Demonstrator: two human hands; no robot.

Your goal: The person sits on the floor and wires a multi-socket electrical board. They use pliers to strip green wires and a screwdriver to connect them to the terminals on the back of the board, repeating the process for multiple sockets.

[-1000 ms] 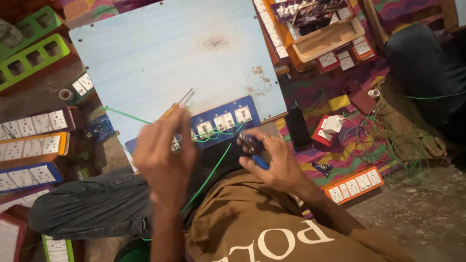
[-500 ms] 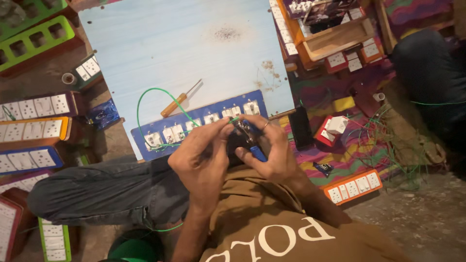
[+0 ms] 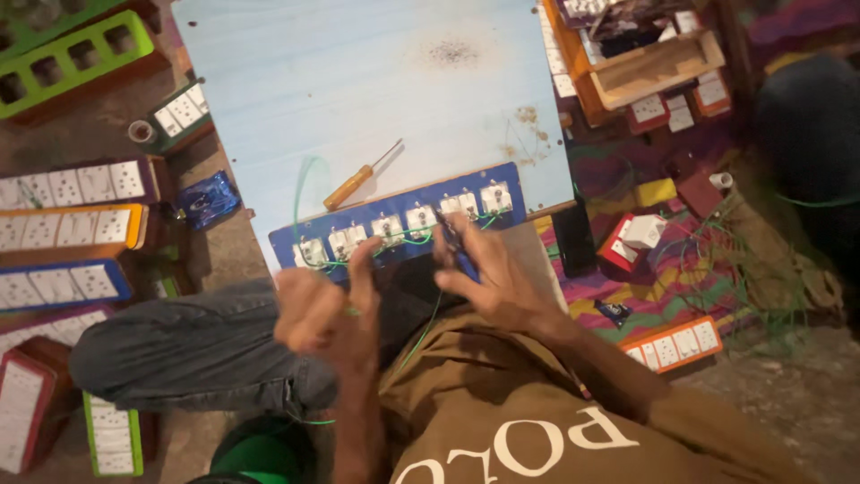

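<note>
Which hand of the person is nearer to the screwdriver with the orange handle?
The left. The left hand is below the screwdriver, near the blue board's left half; the right hand lies further right.

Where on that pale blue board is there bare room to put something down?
Most of the pale blue board is bare, above the screwdriver. Its near edge is crowded: the blue switch panel, green wire and both hands, left and right.

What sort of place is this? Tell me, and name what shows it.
Probably a small floor-level workshop for assembling electrical switchboards. A blue switch panel threaded with green wire lies on a pale blue board, a screwdriver lies beside it, and finished panels are stacked on the floor.
</note>
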